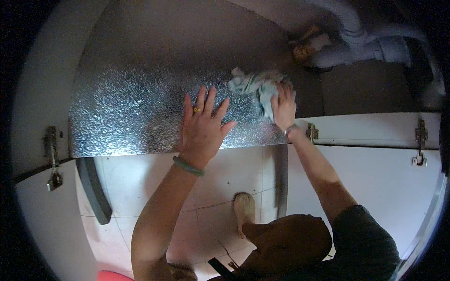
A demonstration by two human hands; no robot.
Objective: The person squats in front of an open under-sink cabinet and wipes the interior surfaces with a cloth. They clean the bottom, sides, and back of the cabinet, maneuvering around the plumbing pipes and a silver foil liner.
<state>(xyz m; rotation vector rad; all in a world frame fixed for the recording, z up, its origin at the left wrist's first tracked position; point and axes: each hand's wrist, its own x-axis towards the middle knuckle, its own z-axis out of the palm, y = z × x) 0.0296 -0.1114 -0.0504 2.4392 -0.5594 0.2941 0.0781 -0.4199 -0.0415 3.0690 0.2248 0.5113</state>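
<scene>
A silvery, foil-like sheet (126, 107) covers the floor of a cabinet. My left hand (204, 124) rests flat near its front edge, fingers spread, with a ring on one finger and a green bangle at the wrist. Farther right, my right hand (284, 107) presses on a crumpled pale cloth (251, 83) with light blue-green patches. The cloth lies against the foil close to its right end. Part of it is hidden under my right palm and fingers.
Pale drain pipes (349, 54) run through the back right, beside a yellowish-brown object (307, 47) I cannot make out. Open white doors hang on metal hinges, one left (52, 161) and one right (420, 140). A dark curved bar (96, 192) stands below the left front edge above the tiled floor (213, 199).
</scene>
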